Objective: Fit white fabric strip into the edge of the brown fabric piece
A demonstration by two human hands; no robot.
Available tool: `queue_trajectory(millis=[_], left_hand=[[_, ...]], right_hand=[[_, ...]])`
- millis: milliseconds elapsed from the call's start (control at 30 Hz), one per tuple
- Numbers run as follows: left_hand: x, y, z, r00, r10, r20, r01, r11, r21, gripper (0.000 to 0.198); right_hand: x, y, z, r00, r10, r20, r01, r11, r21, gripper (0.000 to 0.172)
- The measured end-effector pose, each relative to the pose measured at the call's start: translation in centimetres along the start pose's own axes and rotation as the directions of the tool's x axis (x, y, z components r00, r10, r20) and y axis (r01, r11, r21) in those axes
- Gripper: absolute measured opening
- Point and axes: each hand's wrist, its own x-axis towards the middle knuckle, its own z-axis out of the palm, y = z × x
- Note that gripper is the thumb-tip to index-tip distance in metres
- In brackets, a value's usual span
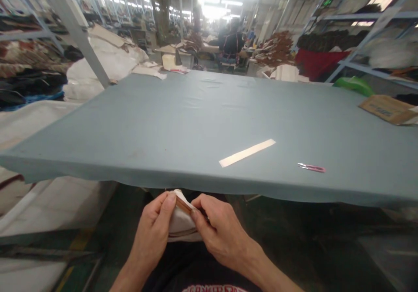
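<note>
A white cloth piece with a brown edging strip (184, 205) is held up in front of my body, just below the table's near edge. My left hand (155, 220) pinches the left end of the brown edging between thumb and fingers. On the other end, my right hand (218, 226) grips the edging with its thumb on top. The white cloth (179, 221) hangs between both hands; its full shape is hidden. Beyond them on the table lie a flat cream strip (247, 153) and, farther right, thread snips (311, 168) with pink handles.
A wide table (146, 122) under a blue-grey cover spans the view. A cardboard piece (387, 108) and a green bag (354, 85) lie at its right side. White sacks (104, 56) are piled beyond a metal post (78, 35) at left. A person (231, 43) is in the background.
</note>
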Motion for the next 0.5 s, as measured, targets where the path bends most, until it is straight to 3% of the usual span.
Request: queue_trajectory(millis=[133, 233, 300, 367, 433, 500], left_hand=[[0.4, -0.5, 0.0, 0.998, -0.066, 0.014, 0.065, 0.997, 0.041, 0.056], [0.8, -1.3, 0.6, 0.982, -0.189, 0.003, 0.189, 0.981, -0.042, 0.061], [1.1, -2.0, 1.6, 0.947, -0.321, 0.01, 0.318, 0.933, -0.17, 0.07], [1.5, -2.8, 3.2, 0.915, -0.403, -0.014, 0.385, 0.884, -0.267, 0.078], [1.9, -3.3, 4.8, 0.906, -0.422, -0.04, 0.392, 0.871, -0.297, 0.08], [2.1, -3.6, 6.0, 0.915, -0.404, -0.025, 0.383, 0.884, -0.268, 0.076]], right_hand=[[-0.8, 1.4, 0.0, 0.999, -0.047, 0.02, 0.044, 0.991, 0.127, 0.018], [-1.0, 2.6, 0.9, 1.0, 0.022, 0.013, -0.025, 0.958, 0.285, 0.013], [-0.9, 3.8, 2.2, 0.991, 0.133, 0.016, -0.123, 0.858, 0.498, 0.011], [-0.6, 5.1, 3.8, 0.967, 0.251, 0.032, -0.205, 0.7, 0.684, 0.013], [-0.5, 6.3, 5.1, 0.937, 0.347, 0.043, -0.252, 0.586, 0.77, 0.016], [-0.6, 7.1, 5.2, 0.92, 0.387, 0.068, -0.284, 0.534, 0.796, 0.019]])
